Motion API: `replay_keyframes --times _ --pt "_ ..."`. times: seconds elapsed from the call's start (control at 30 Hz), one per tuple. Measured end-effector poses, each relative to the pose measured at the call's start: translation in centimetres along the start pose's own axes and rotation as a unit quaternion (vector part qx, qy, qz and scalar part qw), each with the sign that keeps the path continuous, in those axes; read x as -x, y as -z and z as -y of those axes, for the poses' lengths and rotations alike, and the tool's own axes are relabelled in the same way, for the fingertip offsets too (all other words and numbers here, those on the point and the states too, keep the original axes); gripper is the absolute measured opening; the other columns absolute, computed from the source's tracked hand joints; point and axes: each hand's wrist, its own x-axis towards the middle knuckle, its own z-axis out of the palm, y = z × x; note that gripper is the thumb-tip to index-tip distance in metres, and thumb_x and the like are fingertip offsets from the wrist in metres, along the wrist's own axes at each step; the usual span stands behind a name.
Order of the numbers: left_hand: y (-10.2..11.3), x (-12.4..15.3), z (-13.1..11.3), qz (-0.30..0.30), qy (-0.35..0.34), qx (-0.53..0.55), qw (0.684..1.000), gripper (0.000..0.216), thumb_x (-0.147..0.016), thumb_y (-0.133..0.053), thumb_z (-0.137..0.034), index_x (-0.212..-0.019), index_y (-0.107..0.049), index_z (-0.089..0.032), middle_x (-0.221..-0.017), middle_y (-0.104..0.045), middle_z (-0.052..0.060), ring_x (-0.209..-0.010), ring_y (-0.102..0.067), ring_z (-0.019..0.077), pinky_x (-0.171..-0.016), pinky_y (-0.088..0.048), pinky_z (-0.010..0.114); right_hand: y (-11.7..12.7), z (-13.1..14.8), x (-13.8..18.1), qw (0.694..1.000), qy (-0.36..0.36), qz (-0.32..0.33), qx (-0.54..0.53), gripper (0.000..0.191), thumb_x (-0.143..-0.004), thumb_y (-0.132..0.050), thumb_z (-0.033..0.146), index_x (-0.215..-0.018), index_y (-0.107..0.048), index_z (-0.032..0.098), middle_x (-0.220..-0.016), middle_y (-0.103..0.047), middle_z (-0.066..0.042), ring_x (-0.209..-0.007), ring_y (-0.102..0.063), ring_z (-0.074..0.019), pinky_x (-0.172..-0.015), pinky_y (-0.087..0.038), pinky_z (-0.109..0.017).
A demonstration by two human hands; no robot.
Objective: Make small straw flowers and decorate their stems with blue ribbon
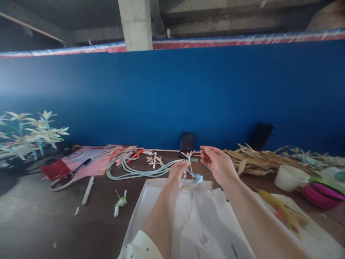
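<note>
My left hand [178, 174] is closed in a pinch on a small pale straw-like flower [189, 154], its petals pointing up and its thin stem hanging below. A strip of light blue ribbon [198, 178] hangs in a curl by the stem, next to my left fingers. Just to the right, my right hand [214, 160] is raised with fingers curled together; what they hold, if anything, is too small to make out. Both hands are over the far edge of a shallow white box [140, 201] with red handwriting in it.
Light blue cords [129, 177], pink sheets [93, 172] and a red spool [55, 169] lie left, near finished white flowers [40, 126]. Dried husks [253, 162], a white cup [289, 178], a magenta bowl [322, 194] and yellow-handled pliers [283, 208] are right. A blue panel [172, 97] stands behind.
</note>
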Motion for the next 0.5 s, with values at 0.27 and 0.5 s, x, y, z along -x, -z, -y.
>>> replay_keyframes --times 0.27,0.5 --pt "0.3 -0.5 0.5 0.014 -0.007 0.008 1.0 0.037 -0.056 -0.076 -0.038 -0.073 -0.056 -0.011 -0.047 -0.029 -0.009 -0.039 -0.02 0.0003 -0.039 -0.009 0.017 1.5 -4.8 -2.4 0.994 -0.024 -0.103 0.011 0.019 -0.063 -0.065 0.027 -0.078 -0.066 0.016 -0.063 -0.059 0.002 -0.046 -0.047 -0.0051 -0.037 -0.037 -0.014" --pt "0.0 -0.5 0.9 -0.004 -0.003 0.027 1.0 0.038 -0.056 -0.076 -0.037 -0.078 -0.06 -0.011 -0.045 -0.034 -0.008 -0.039 -0.025 0.0009 -0.039 -0.012 0.017 2.4 -8.8 -4.3 0.967 0.055 -0.053 0.244 0.025 -0.073 -0.052 0.03 -0.09 -0.064 0.016 -0.073 -0.066 -0.003 -0.05 -0.054 -0.0106 -0.046 -0.044 -0.022"
